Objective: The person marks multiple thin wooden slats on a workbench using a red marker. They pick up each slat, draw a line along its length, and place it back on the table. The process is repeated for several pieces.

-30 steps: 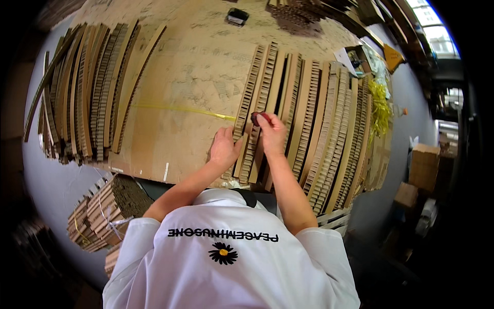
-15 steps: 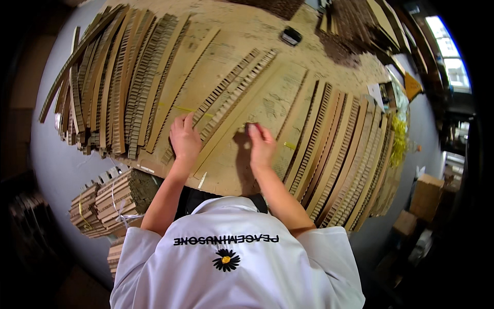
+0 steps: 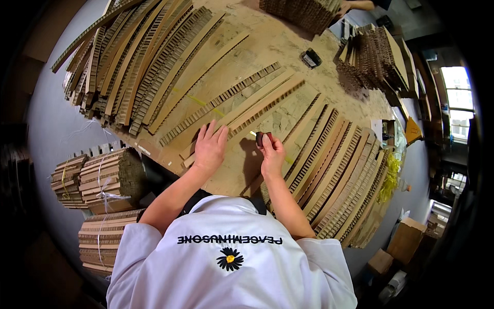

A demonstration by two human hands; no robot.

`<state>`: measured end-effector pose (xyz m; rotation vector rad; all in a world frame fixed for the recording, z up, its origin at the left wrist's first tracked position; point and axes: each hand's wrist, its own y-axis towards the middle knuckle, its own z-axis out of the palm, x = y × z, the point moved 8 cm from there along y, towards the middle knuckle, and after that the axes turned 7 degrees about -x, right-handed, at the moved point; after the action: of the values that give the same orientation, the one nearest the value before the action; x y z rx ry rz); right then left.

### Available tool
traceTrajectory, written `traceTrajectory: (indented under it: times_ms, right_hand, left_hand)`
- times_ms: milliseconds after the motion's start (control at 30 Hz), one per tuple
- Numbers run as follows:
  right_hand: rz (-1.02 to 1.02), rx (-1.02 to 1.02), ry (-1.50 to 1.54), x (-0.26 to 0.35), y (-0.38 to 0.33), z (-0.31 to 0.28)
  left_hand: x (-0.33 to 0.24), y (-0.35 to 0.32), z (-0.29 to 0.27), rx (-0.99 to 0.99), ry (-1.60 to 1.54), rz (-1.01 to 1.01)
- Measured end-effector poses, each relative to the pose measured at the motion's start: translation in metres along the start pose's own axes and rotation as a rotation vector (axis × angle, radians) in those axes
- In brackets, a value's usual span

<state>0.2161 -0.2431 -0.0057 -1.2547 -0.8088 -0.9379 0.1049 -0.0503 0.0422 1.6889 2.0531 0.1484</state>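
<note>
My left hand (image 3: 210, 150) lies with fingers stretched out over the near ends of the middle cardboard strips, touching them. Two of these strips lie close together: a flat-faced strip (image 3: 257, 101) and a honeycomb-edged strip (image 3: 272, 103). Left of them, a separate honeycomb cardboard strip (image 3: 221, 103) shows its open cells. My right hand (image 3: 272, 158) is closed on a small dark red, block-like thing (image 3: 263, 139) just right of the strips. A pale tip sticks out of its left side; its exact kind is unclear.
Several honeycomb strips (image 3: 149, 72) lie fanned at the left, and more strips (image 3: 329, 165) at the right. A small black object (image 3: 310, 58) sits farther back. Tied cardboard bundles (image 3: 110, 180) stand below left. Another person's hand (image 3: 350, 6) touches a cardboard stack (image 3: 301, 13) at the far edge.
My left hand has moved right and flattened across the strips. The middle strips are rearranged, with flat faces now showing. My right hand has turned, bringing the dark red thing into view.
</note>
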Motion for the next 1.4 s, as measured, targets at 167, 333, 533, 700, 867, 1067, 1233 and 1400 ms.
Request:
traceTrajectory:
  times_ms: [167, 333, 533, 700, 867, 1067, 1233, 1400]
  right_hand:
    - [-0.074, -0.046, 0.011, 0.018, -0.011, -0.027]
    - [-0.155, -0.072, 0.203, 0.069, -0.022, -0.056]
    - [-0.139, -0.042, 0.197, 0.081, -0.002, -0.069]
    - [-0.093, 0.084, 0.156, 0.075, 0.010, -0.050]
    - [0.004, 0.286, -0.018, 0.032, 0.041, -0.044]
    - [0.002, 0.317, -0.351, 0.050, 0.045, -0.073]
    - [-0.148, 0.309, -0.493, 0.093, 0.057, -0.034]
    - [-0.541, 0.724, -0.530, 0.117, 0.076, 0.093]
  left_hand:
    - [-0.020, -0.001, -0.034, -0.056, -0.160, -0.043]
    - [-0.061, -0.036, -0.028, -0.068, -0.209, -0.062]
    - [-0.051, -0.045, -0.007, -0.112, -0.121, -0.193]
    - [0.004, -0.001, -0.035, -0.218, 0.016, -0.263]
    - [0.100, 0.032, 0.006, -0.106, 0.056, -0.341]
    - [0.079, 0.027, 0.040, -0.019, -0.174, -0.374]
    - [0.067, 0.033, 0.027, -0.065, -0.248, -0.413]
    - [0.045, 0.017, 0.014, -0.207, 0.005, -0.525]
